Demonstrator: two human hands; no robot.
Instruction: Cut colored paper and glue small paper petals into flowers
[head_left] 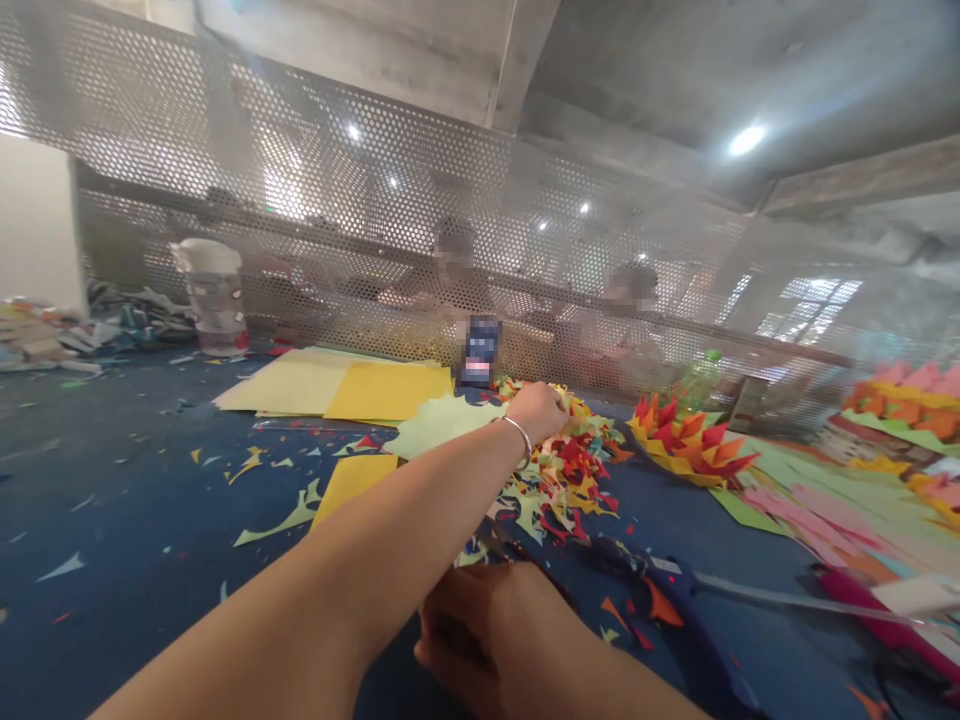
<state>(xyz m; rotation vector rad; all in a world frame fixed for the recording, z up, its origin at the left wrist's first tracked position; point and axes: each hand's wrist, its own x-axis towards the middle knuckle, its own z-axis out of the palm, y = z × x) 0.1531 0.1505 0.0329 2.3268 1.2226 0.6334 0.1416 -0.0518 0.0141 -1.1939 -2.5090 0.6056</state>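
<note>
My left hand (536, 410) reaches far forward, a thin bracelet on its wrist. Its fingers curl down onto a pile of red, yellow and orange paper cutouts (570, 475); what they grip is hidden. A pale yellow-green cut sheet (439, 422) lies just left of that hand. Near the bottom edge, my right hand (487, 630) rests low on the dark blue table (112, 480), under my left forearm. Its fingers are closed and in shadow, and I cannot make out what they hold.
Yellow paper sheets (337, 388) lie at the back. A lidded cup (214, 295) stands at far left. A folded paper flower (690, 445), green and pink strips (817, 500) and a blue tool (675, 590) are on the right. People sit behind a perforated metal screen (375, 200).
</note>
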